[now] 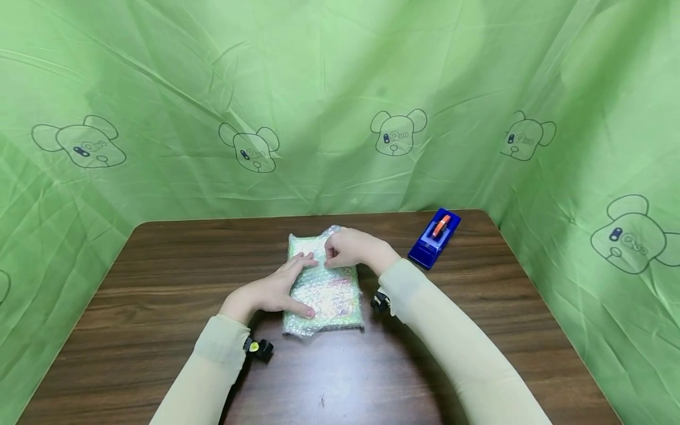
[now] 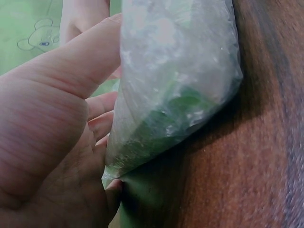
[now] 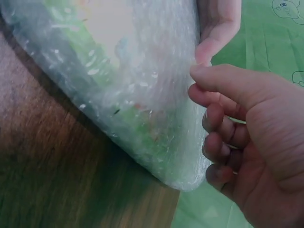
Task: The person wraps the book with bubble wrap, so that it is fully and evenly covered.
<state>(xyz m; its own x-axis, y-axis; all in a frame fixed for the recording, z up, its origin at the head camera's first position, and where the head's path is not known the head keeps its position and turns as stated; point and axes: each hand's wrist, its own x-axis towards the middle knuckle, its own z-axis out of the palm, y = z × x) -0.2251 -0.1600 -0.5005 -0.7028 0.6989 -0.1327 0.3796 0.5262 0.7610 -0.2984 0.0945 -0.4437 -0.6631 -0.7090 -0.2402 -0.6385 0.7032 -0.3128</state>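
Observation:
A flat package in bubble wrap [image 1: 326, 295] lies on the table, with green and pale print showing through the clear film. My left hand [image 1: 276, 289] rests on its left side, thumb and fingers spread. Over the package's upper right part, my right hand [image 1: 353, 248] has its fingers curled. In the right wrist view, the thumb and forefinger of the right hand [image 3: 256, 123] come together at the bubble wrap [image 3: 142, 80] and appear to pinch it. The left wrist view shows the left hand [image 2: 52, 123] along the edge of the bubble wrap [image 2: 175, 71].
A blue tape dispenser [image 1: 425, 249] with an orange roll core stands at the back right of the brown wooden table [image 1: 175, 283]. Green cloth [image 1: 319, 118] printed with mouse-head outlines hangs behind and beside the table. Each wrist carries a small black camera [image 1: 261, 349].

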